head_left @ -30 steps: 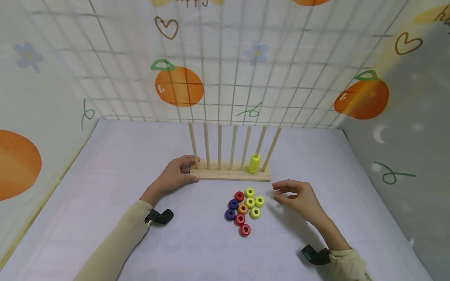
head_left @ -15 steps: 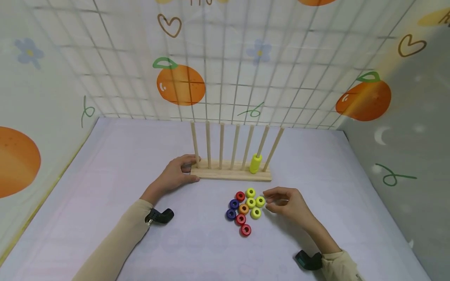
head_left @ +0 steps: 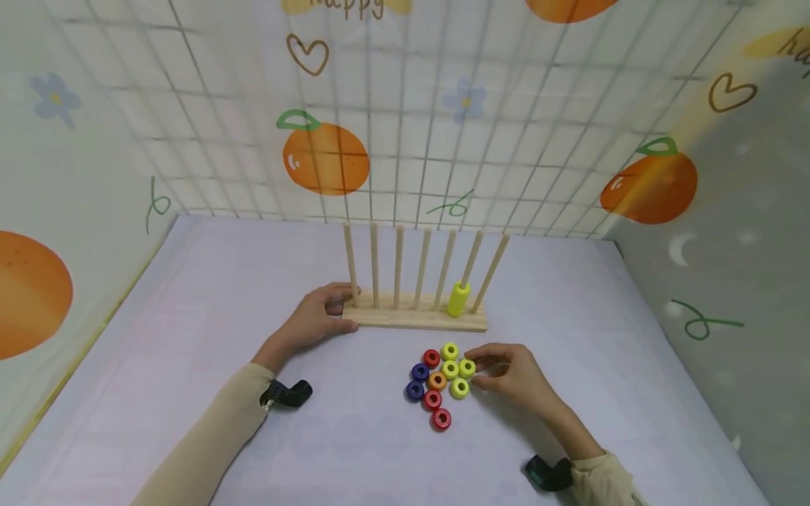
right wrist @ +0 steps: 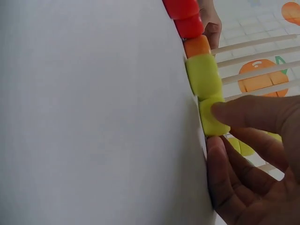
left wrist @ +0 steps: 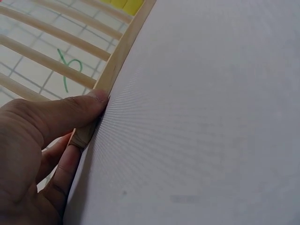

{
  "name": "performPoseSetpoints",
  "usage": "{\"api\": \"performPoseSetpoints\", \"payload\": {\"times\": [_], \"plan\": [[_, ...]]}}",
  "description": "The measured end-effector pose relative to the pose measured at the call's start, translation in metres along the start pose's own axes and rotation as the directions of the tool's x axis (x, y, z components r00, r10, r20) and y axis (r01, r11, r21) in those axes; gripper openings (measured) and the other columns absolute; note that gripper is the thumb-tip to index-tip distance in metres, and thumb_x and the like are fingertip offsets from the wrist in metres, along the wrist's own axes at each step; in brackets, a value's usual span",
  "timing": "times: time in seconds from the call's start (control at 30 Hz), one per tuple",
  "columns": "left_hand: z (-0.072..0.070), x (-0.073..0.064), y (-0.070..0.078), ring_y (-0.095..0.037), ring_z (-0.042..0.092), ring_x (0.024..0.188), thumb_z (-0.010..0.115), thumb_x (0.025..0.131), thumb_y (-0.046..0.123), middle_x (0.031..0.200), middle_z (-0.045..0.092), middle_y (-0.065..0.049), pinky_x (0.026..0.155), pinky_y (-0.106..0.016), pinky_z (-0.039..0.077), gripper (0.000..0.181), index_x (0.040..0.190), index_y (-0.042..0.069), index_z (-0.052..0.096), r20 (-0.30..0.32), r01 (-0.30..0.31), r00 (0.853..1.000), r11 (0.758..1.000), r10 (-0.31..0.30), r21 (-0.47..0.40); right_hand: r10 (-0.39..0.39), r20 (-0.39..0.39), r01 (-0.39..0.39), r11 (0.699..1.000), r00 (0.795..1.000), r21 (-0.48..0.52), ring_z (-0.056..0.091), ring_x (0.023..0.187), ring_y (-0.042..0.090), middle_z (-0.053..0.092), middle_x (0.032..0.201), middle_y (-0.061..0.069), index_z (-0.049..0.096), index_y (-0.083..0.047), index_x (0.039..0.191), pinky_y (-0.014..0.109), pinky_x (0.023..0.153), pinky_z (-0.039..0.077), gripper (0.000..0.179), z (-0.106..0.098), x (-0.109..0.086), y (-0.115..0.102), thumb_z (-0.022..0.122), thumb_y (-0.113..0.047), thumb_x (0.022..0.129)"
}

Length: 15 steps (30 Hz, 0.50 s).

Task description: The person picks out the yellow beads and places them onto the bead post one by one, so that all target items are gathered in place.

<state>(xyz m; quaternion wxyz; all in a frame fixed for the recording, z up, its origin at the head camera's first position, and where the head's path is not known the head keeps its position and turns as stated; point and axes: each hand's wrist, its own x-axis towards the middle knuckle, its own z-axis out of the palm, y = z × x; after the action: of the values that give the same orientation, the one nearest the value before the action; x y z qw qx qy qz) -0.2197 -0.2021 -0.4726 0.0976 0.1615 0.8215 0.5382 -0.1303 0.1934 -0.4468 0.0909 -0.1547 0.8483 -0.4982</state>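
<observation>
A wooden peg rack (head_left: 414,320) stands on the table, its several upright rods in a row. My left hand (head_left: 316,313) grips the left end of its base, with the thumb (left wrist: 86,105) along the front edge and fingers behind. Yellow beads (head_left: 458,300) are stacked on the second rod from the right. In front of the rack lies a cluster of loose ring beads. At its right side, my right hand (head_left: 512,372) pinches the outermost yellow bead (right wrist: 213,123) between thumb and fingers; the bead sits at table level.
Close by in the cluster are other yellow beads (head_left: 459,388), an orange bead (head_left: 436,381), red beads (head_left: 441,419) and dark blue beads (head_left: 415,391). A patterned cloth (head_left: 405,140) with a grid behind it rises at the table's back edge.
My right hand has moved left to the cluster, and its thumb and fingers have come around the outermost yellow bead. The left hand stays on the rack.
</observation>
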Motion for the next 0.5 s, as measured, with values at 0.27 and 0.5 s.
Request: {"api": "performPoseSetpoints", "payload": {"times": [0.27, 0.5], "plan": [[0.0006, -0.0018, -0.0012, -0.036, 0.06, 0.12, 0.086, 0.079, 0.009, 0.151, 0.042, -0.01, 0.094, -0.038, 0.055, 0.068, 0.14, 0.003, 0.056, -0.001, -0.012, 1.0, 1.0, 0.012, 0.01, -0.004, -0.027, 0.003, 0.999, 1.0, -0.034, 0.068, 0.085, 0.021, 0.074, 0.097, 0.003, 0.077, -0.008, 0.105, 0.028, 0.071, 0.059, 0.031, 0.0035, 0.0026, 0.0038, 0.087, -0.004, 0.075], [0.001, -0.0012, 0.0006, -0.038, 0.057, 0.122, 0.085, 0.08, 0.007, 0.152, 0.041, -0.012, 0.095, -0.041, 0.054, 0.069, 0.142, 0.001, 0.054, 0.0, -0.023, 1.0, 1.0, 0.023, 0.019, 0.004, -0.039, -0.005, 0.999, 0.999, -0.036, 0.068, 0.082, 0.018, 0.073, 0.094, 0.0, 0.078, -0.011, 0.103, 0.03, 0.07, 0.06, 0.029, 0.0038, 0.0032, 0.0034, 0.085, -0.002, 0.076]]}}
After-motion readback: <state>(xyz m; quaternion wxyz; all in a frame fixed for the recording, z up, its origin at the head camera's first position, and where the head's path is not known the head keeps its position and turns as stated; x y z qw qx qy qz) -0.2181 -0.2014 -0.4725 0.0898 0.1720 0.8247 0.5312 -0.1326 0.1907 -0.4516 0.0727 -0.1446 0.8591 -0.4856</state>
